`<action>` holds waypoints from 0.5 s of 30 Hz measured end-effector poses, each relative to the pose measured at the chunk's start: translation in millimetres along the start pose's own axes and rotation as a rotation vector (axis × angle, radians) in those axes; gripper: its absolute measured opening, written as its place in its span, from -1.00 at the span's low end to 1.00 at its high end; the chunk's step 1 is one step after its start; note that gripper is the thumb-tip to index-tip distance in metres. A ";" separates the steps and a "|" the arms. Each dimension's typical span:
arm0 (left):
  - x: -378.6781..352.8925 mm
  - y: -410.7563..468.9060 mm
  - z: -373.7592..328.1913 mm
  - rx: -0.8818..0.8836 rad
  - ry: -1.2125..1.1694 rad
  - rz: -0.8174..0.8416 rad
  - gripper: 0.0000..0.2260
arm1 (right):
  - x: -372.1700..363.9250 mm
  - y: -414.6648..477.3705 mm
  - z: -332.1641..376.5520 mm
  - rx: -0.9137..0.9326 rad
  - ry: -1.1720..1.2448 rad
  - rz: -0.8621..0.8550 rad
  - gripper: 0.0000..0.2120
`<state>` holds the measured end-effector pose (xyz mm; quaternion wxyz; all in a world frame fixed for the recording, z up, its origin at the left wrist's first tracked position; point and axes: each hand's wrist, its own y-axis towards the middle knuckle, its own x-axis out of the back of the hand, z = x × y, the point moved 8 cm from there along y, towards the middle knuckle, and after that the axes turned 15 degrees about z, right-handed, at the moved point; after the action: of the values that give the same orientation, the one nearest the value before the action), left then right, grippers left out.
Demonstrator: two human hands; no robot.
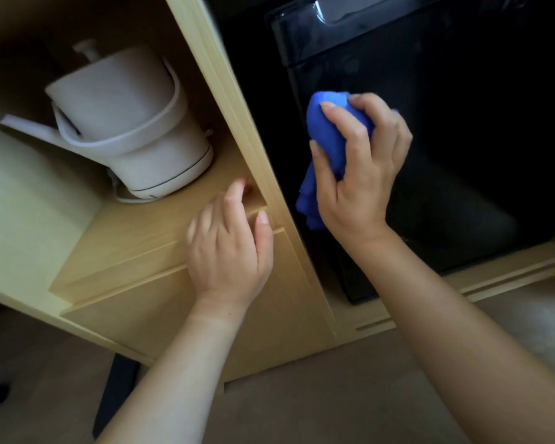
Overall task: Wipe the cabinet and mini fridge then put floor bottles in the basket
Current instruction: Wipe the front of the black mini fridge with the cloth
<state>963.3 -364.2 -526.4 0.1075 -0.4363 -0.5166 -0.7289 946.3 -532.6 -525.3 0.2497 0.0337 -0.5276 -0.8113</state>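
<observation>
Head | R hand (361, 174) fingers (330, 113) round cloth (329, 136) — on fridge (446, 123)

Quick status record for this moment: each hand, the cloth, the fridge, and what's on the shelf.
right hand: grip closed on bunched blue cloth, held at the glossy black mini fridge door
left hand: empty, fingers loosely open, on front edge of light wooden cabinet shelf
shelf contents: white plastic electric kettle on its base
floor bottles, basket: not in view
</observation>
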 end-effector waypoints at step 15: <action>37.2 -3.0 -12.9 -0.184 -0.151 -0.041 -0.55 | 28.4 -114.1 -67.1 -0.586 0.231 -0.167 -0.66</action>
<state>932.5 -362.9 -501.7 0.0129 -0.4872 -0.4631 -0.7403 900.6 -565.1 -648.5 0.2396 0.0952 -0.2351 -0.9371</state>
